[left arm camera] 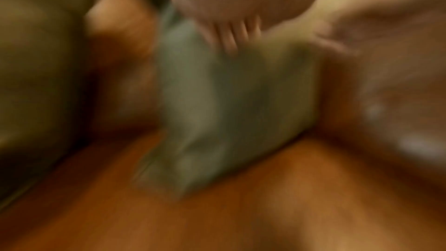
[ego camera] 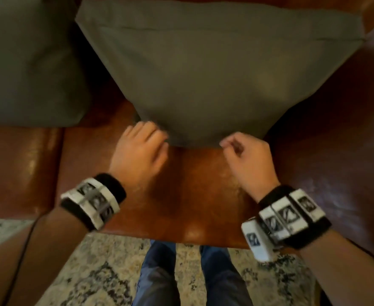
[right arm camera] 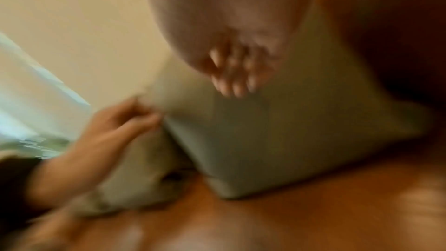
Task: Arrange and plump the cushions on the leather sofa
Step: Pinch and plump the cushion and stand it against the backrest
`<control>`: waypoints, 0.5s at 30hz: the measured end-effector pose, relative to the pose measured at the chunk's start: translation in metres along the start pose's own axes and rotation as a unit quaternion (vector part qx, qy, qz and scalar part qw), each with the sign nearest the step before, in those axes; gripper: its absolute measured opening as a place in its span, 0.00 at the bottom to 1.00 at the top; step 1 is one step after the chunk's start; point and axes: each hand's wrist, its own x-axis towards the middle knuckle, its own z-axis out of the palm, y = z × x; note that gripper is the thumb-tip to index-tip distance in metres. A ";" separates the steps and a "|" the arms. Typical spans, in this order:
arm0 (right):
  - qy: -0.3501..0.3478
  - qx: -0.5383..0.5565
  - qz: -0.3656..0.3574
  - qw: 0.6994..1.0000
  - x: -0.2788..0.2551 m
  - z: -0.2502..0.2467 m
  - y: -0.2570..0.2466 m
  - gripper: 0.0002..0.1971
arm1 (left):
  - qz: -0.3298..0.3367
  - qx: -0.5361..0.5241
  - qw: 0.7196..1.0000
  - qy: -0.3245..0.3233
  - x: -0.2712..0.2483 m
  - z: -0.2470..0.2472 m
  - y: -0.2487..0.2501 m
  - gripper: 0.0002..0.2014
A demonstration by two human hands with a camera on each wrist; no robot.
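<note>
A grey-green cushion stands on the brown leather sofa seat, leaning back against the backrest. My left hand is at its lower left corner, with curled fingers pinching the fabric edge. My right hand hovers at the lower right edge as a loose fist, thumb against forefinger, no fabric visible inside it. Both wrist views are blurred by motion. A second grey-green cushion sits to the left.
The sofa's dark leather armrest rises close on the right of the cushion. A patterned rug lies in front of the sofa. My own legs in blue jeans stand against the seat's front edge.
</note>
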 end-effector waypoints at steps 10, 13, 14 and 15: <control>0.047 -0.232 -0.115 0.965 0.054 0.003 -0.047 0.29 | -0.032 0.107 0.994 -0.005 0.095 -0.016 0.018 0.34; 0.074 -0.259 -0.051 0.962 0.036 -0.009 -0.033 0.29 | -0.097 0.116 0.988 -0.012 0.067 -0.028 -0.026 0.37; 0.084 -0.254 -0.016 0.963 0.028 -0.013 -0.028 0.30 | -0.105 0.122 0.987 -0.020 0.055 -0.033 -0.037 0.37; 0.096 -0.238 0.014 0.966 0.019 -0.016 -0.026 0.30 | -0.104 0.126 0.986 -0.028 0.042 -0.039 -0.045 0.37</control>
